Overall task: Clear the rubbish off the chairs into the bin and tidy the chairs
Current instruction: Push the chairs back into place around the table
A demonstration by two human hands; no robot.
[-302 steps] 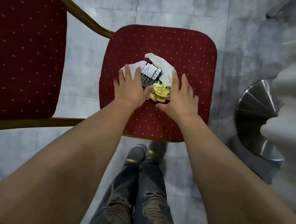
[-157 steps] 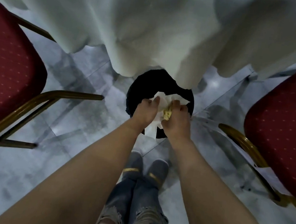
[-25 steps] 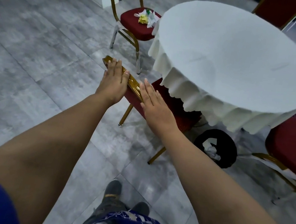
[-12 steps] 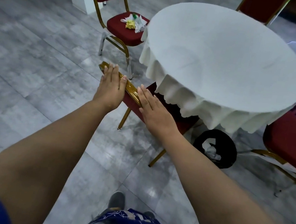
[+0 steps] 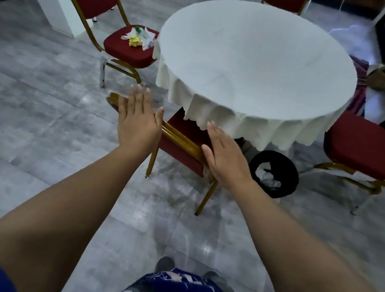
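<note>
Head view: we see the left hand [image 5: 138, 119] and right hand [image 5: 224, 155] both flat, fingers straight, gripping nothing, over the top rail of the near red-cushioned, gold-framed chair [image 5: 180, 137]; contact unclear. Its seat sits partly under the round white-clothed table [image 5: 257, 56]. Crumpled white and yellow rubbish [image 5: 138, 37] lies on the far red chair [image 5: 123, 51]. The black round bin [image 5: 290, 165] stands beneath the table edge, holding paper.
</note>
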